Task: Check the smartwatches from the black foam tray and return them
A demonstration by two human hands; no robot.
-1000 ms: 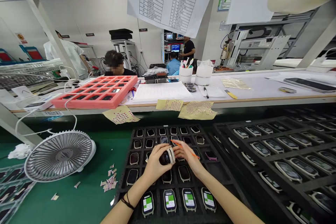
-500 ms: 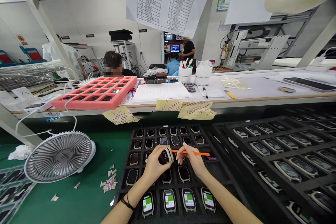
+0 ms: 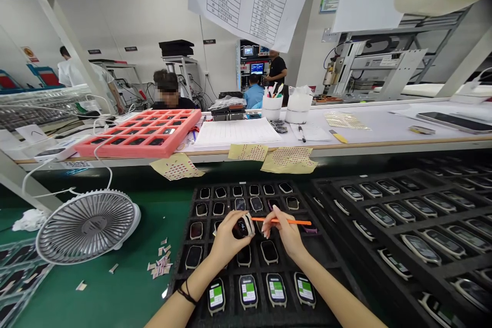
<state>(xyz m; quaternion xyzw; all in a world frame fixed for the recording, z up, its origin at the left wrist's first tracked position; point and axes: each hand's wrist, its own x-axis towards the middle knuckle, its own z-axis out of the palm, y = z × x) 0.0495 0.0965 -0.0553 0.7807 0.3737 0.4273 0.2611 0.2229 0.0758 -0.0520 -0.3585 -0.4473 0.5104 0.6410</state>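
My left hand [image 3: 227,238] is closed around a smartwatch body [image 3: 243,226], tilted on its edge above a black foam tray [image 3: 326,259]. The watch screen is lit and faces left. In my right hand [image 3: 283,230] is a thin orange stick [image 3: 292,222], pinched between the fingers. Its left end meets or nearly meets the side of the watch; I cannot tell if they touch. Below both hands, more watch bodies sit in the tray's compartments. Several in the front row, such as this watch [image 3: 248,291], show green and white screens.
To the left stands a white fan [image 3: 88,226] beside scattered paper scraps [image 3: 160,265] on the green mat. More watch trays [image 3: 384,236] lie at the right. A shelf behind carries a red foam tray [image 3: 169,148], papers [image 3: 236,132] and pen cups [image 3: 271,107]. Other people sit and stand farther back.
My right hand and the orange stick have shifted slightly to the right, away from the left hand. My left hand keeps the watch in nearly the same place. The view has tilted a little.
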